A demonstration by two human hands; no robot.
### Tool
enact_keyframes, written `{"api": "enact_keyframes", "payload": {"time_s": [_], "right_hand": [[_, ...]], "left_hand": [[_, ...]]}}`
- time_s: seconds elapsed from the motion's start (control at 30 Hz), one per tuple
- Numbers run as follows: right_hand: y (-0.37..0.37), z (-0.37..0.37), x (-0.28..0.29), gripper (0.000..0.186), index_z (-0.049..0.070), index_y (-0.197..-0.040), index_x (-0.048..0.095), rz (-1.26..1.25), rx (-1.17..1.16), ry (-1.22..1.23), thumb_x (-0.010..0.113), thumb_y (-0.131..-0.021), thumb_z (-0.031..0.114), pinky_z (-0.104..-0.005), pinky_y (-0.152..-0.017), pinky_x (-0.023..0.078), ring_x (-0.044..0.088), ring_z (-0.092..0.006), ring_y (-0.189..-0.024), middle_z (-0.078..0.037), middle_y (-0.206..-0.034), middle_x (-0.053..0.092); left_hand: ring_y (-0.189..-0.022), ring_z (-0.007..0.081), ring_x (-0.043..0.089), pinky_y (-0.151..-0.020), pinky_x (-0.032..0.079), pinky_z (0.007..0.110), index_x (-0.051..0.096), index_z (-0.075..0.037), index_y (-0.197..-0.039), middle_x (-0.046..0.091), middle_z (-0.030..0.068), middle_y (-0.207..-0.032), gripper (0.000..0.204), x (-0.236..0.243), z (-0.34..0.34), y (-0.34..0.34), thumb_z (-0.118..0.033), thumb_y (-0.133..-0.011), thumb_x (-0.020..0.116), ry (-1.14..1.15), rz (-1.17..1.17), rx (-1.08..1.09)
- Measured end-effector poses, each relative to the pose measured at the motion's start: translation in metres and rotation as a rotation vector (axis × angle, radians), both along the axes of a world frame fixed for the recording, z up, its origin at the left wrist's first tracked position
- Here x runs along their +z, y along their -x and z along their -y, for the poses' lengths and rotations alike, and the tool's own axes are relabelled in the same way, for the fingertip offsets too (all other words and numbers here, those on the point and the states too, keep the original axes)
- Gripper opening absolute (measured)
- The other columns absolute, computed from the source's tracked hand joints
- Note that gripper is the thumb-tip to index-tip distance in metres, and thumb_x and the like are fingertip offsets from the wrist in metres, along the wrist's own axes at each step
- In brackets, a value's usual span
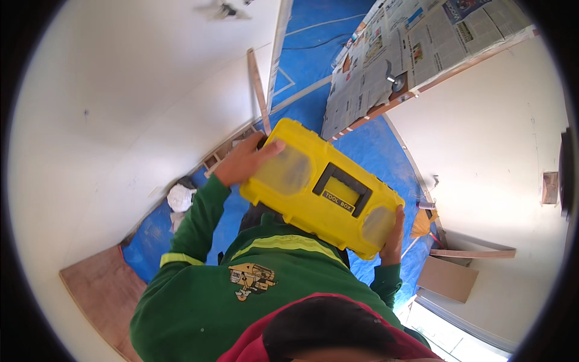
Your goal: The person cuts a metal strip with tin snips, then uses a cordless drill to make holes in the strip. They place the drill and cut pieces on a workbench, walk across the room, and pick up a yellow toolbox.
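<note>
A yellow plastic toolbox (pixel 289 208) with a black carry handle (pixel 342 189) on its lid is held up in front of my body, tilted down to the right. Clear lidded compartments show at both ends of its top. My left hand (pixel 248 159) grips the upper left end, thumb on top near the clear cover. At the other end, my right hand (pixel 394 238) clasps the short side; most of its fingers are hidden behind the box. The lid looks closed.
Blue sheeting (pixel 374 157) covers the floor. A newspaper-covered door (pixel 416 66) with a metal lever stands ahead to the right. A wooden strip (pixel 258 87) leans on the left wall. Boards (pixel 449 279) lie at the right, a brown panel (pixel 102 295) at the left, a white bundle (pixel 180 197) nearby.
</note>
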State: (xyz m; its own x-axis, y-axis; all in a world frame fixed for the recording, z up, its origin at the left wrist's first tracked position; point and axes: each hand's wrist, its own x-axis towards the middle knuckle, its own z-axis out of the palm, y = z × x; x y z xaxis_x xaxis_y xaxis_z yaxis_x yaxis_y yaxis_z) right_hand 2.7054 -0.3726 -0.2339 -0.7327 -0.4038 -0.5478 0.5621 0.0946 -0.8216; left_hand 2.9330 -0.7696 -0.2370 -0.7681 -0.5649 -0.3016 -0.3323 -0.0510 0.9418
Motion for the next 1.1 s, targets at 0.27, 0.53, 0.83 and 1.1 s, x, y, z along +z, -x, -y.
{"api": "enact_keyframes", "payload": {"time_s": [0.27, 0.53, 0.83, 1.1], "right_hand": [[-0.073, 0.014, 0.038, 0.069, 0.001, -0.155, 0.055, 0.070, -0.018, 0.321, 0.047, -0.116, 0.058, -0.0451, -0.115, 0.052, 0.067, -0.0290, -0.133, -0.015, -0.146, 0.069], [-0.191, -0.100, 0.065, 0.069, -0.001, -0.162, 0.046, -0.030, -0.071, 0.556, 0.050, -0.117, 0.050, -0.0487, -0.124, 0.043, 0.057, -0.0330, -0.147, -0.018, -0.160, 0.058], [-0.421, -0.247, 0.149, 0.070, -0.005, -0.156, 0.049, -0.275, -0.275, 0.484, 0.052, -0.116, 0.052, -0.0469, -0.116, 0.049, 0.064, -0.0317, -0.134, -0.020, -0.147, 0.064], [-0.448, -0.224, 0.117, 0.066, -0.001, -0.158, 0.049, -0.397, -0.495, 0.387, 0.057, -0.115, 0.049, -0.0438, -0.109, 0.053, 0.066, -0.0279, -0.131, -0.016, -0.145, 0.064]], "left_hand": [[-0.108, 0.0246, 0.075, -0.095, 0.059, 0.038, 0.072, 0.001, -0.139, 0.077, 0.0155, -0.127, 0.083, 0.141, 0.107, 0.107, -0.073, -0.103, 0.063, 0.139, 0.141, -0.601], [-0.109, 0.0170, 0.074, -0.095, 0.060, 0.033, 0.070, -0.002, -0.140, 0.076, 0.0080, -0.128, 0.066, 0.241, -0.041, 0.046, -0.061, -0.109, 0.063, 0.246, -0.011, -0.521], [-0.114, 0.0147, 0.072, -0.099, 0.059, 0.033, 0.068, -0.002, -0.146, 0.075, 0.0072, -0.131, 0.064, 0.281, -0.182, -0.072, -0.055, -0.109, 0.066, 0.081, -0.047, -0.694], [-0.118, 0.0170, 0.072, -0.103, 0.059, 0.032, 0.067, 0.000, -0.147, 0.073, 0.0110, -0.136, 0.069, 0.258, -0.179, -0.040, -0.059, -0.113, 0.057, 0.136, -0.119, -0.966]]}}
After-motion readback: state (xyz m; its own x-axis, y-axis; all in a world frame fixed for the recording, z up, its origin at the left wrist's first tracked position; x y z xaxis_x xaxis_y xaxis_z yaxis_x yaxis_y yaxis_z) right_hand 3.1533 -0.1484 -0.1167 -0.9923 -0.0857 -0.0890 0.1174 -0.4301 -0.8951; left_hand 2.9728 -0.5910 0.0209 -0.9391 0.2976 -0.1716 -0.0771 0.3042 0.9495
